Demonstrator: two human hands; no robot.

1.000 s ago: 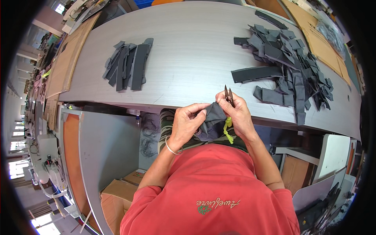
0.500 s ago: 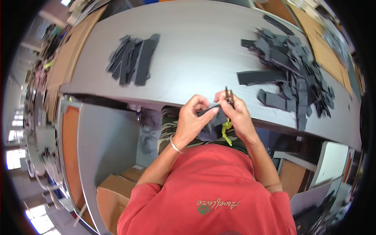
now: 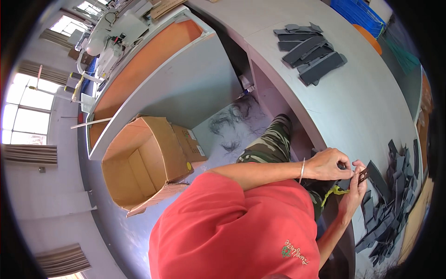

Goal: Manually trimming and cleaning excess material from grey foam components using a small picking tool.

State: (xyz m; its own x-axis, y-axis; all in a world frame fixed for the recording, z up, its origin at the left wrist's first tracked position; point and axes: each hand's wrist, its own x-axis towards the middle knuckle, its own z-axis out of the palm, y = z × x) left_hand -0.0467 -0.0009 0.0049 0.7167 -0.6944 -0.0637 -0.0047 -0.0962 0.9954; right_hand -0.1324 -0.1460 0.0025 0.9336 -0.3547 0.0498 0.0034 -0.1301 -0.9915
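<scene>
Close together at the table's near edge, my two hands work on a small dark grey fabric piece (image 3: pixel 343 183), partly hidden by the fingers. My left hand (image 3: pixel 329 164), with a white band at its wrist, is closed with thumb and fingers pinching the fabric. My right hand (image 3: pixel 355 189) is closed around dark thread snips (image 3: pixel 364 175), whose ends show beside the fingers. A yellow-green tie (image 3: pixel 335 190) hangs by the right palm. Just beyond my right hand lies a heap of dark grey fabric strips (image 3: pixel 395 195).
A smaller stack of dark strips (image 3: pixel 309 49) lies farther along the grey table (image 3: pixel 367 111). An open cardboard box (image 3: pixel 139 162) stands on the floor at left, near a grey panel (image 3: pixel 186 88) and dark thread scraps (image 3: pixel 232 121). A blue crate (image 3: pixel 357 16) is at the far right.
The view has swung left, so the table and both hands now appear farther right, and the floor box shows fully. My hands stay together, with the snips still in the right one.
</scene>
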